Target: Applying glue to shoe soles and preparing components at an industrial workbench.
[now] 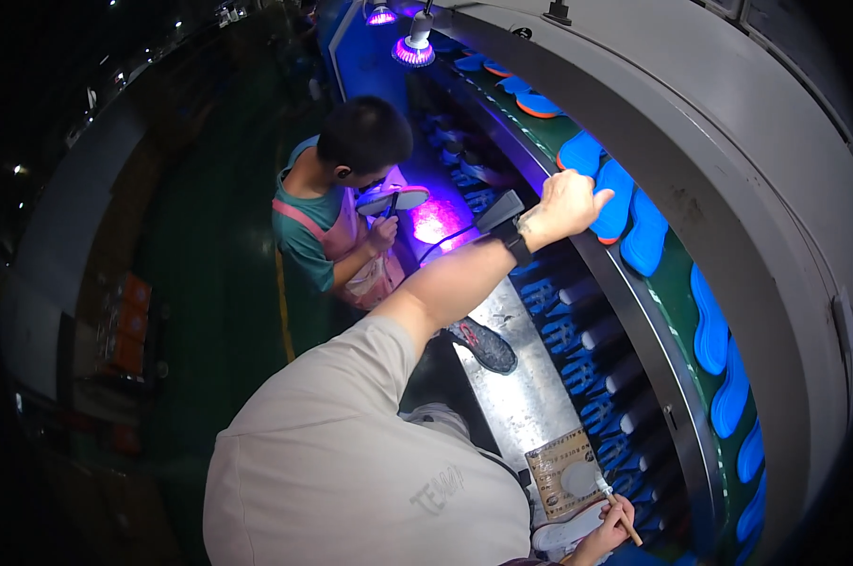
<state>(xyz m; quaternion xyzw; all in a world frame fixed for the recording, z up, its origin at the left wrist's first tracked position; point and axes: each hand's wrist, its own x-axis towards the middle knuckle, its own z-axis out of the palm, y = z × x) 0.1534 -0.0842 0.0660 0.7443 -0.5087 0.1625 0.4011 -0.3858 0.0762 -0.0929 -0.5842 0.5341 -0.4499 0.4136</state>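
Reaching to blue soles (620,191), the left hand (565,205) conceals its opening and any hold; the right hand (612,528) clasps a brush (604,486).

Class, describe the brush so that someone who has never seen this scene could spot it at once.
Start at the long green conveyor carrying blue soles, then go left to the shiny metal bench. Near its lower end in view, by the brown box, the right hand holds the brush. Its slim wooden handle distinguishes it from the box and white sole-shaped piece.
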